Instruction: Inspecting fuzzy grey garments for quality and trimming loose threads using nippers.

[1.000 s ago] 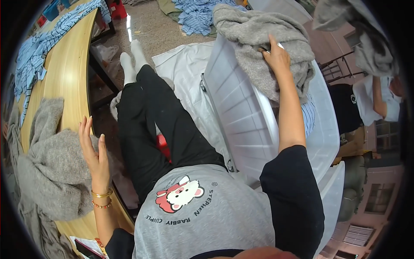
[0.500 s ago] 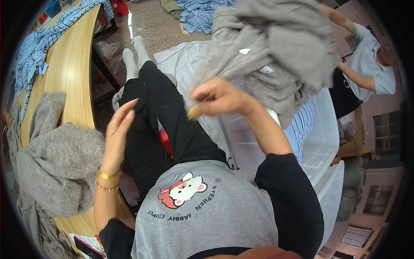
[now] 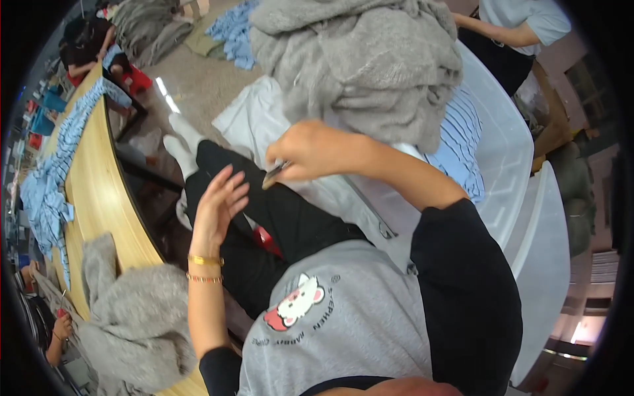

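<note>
My right hand (image 3: 316,153) is closed around a small slim tool (image 3: 275,174) with a dark, shiny part and a tan end; its exact kind does not show. My left hand (image 3: 221,198) hangs over my black trousers (image 3: 290,218) with fingers apart and nothing in it. Just beyond my right hand lies a big heap of fuzzy grey knit garments (image 3: 370,72), spilling over a clear plastic bin (image 3: 505,171). Blue striped cloth (image 3: 462,145) shows in the bin under the heap. Another grey knit garment (image 3: 135,323) is piled on the wooden table to my left.
The curved wooden table (image 3: 105,178) runs along my left, with blue striped garments (image 3: 49,191) on it. White cloth (image 3: 254,112) lies beyond my knees. A co-worker's arm (image 3: 492,30) reaches toward the heap. Another person (image 3: 86,46) sits at the table's far end; a hand (image 3: 61,327) shows at far left.
The view has turned, bringing more of the left side into sight. The grey garments, blurred and lifted before, now rest heaped on the bin. My left hand's fingers have spread toward my right hand.
</note>
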### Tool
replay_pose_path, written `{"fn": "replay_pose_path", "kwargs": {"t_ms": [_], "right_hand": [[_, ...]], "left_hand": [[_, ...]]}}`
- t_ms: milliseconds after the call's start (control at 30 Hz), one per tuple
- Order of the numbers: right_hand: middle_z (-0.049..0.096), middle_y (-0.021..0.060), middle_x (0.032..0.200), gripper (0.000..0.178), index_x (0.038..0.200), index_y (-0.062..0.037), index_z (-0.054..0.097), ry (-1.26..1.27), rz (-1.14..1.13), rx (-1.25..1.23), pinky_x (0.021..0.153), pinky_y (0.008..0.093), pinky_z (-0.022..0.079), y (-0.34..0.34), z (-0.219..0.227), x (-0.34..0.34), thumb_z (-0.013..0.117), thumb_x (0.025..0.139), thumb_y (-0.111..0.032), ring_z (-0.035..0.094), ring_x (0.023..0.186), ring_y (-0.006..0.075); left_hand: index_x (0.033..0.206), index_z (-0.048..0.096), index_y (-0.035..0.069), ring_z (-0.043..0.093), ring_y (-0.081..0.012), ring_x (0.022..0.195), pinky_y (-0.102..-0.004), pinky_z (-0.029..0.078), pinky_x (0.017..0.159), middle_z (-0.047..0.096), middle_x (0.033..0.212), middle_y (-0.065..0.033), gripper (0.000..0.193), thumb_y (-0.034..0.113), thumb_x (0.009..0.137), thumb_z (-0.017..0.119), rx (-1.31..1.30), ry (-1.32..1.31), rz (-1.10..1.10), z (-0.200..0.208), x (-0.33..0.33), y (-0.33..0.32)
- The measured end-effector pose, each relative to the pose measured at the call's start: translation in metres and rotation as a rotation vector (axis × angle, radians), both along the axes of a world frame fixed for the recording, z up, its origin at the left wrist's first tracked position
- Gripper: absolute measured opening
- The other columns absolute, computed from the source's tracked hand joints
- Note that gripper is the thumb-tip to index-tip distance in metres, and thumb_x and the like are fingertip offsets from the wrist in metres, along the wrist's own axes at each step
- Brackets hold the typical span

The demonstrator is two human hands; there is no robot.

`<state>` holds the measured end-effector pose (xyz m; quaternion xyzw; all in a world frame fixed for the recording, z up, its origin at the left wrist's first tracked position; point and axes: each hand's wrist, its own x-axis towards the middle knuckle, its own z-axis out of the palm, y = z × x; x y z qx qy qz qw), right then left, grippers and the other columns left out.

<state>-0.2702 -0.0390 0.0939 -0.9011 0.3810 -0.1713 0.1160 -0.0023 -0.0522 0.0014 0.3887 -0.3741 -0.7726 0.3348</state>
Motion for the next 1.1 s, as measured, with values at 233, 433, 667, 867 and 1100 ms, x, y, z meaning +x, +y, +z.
{"fn": "replay_pose_path", "kwargs": {"t_ms": [233, 433, 667, 867, 1100], "right_hand": [[0.062, 0.0105, 0.124, 0.060, 0.128, -0.0125, 0.057, 0.033, -0.565, -0.805, 0.082, 0.0391, 0.054, -0.117, 0.071, -0.146, 0.077, 0.077, -0.037, 0.065, 0.101, 0.0306], [0.067, 0.0120, 0.111, 0.066, 0.127, -0.0120, 0.060, 0.175, -0.863, -0.508, 0.085, 0.0434, 0.052, -0.189, 0.046, -0.206, 0.077, 0.073, -0.046, 0.066, 0.096, 0.0328], [0.068, 0.0014, 0.075, 0.021, 0.099, -0.0031, 0.073, -0.346, -0.476, -0.103, 0.059, 0.0267, 0.044, -0.152, 0.044, -0.118, 0.073, 0.086, -0.020, 0.055, 0.066, 0.0060], [0.070, -0.0004, 0.083, 0.015, 0.097, -0.0008, 0.073, -0.735, 0.144, 0.639, 0.062, 0.0210, 0.046, -0.037, 0.027, 0.022, 0.073, 0.088, -0.012, 0.058, 0.072, 0.0022], [0.060, 0.0137, 0.075, 0.020, 0.088, 0.0013, 0.062, -0.553, 0.608, 0.461, 0.059, 0.0360, 0.047, 0.054, -0.025, 0.124, 0.073, 0.072, -0.004, 0.061, 0.066, 0.0312]], "left_hand": [[0.133, 0.054, 0.003, 0.065, -0.0198, 0.105, -0.0307, 0.052, 0.089, 0.064, 0.123, -0.0110, 0.037, 0.017, 0.098, 0.053, -0.014, -0.053, 0.025, 0.012, 0.017, 0.015], [0.131, 0.053, 0.001, 0.065, -0.0203, 0.104, -0.0327, 0.053, 0.091, 0.064, 0.122, -0.0122, 0.038, 0.019, 0.098, 0.054, -0.002, -0.045, -0.024, 0.013, 0.017, 0.019], [0.130, 0.055, 0.002, 0.066, -0.0192, 0.103, -0.0312, 0.053, 0.090, 0.065, 0.121, -0.0111, 0.036, 0.019, 0.098, 0.055, -0.005, -0.054, 0.010, 0.022, 0.028, 0.024], [0.135, 0.051, 0.004, 0.062, -0.0244, 0.109, -0.0406, 0.052, 0.093, 0.061, 0.126, -0.0119, 0.052, 0.043, 0.100, 0.049, 0.043, 0.236, 0.063, 0.042, 0.012, 0.008], [0.125, 0.056, 0.001, 0.066, -0.0186, 0.096, -0.0299, 0.055, 0.084, 0.067, 0.110, -0.0101, 0.035, 0.003, 0.090, 0.053, -0.079, 0.200, 0.311, 0.000, 0.041, 0.038]]}}
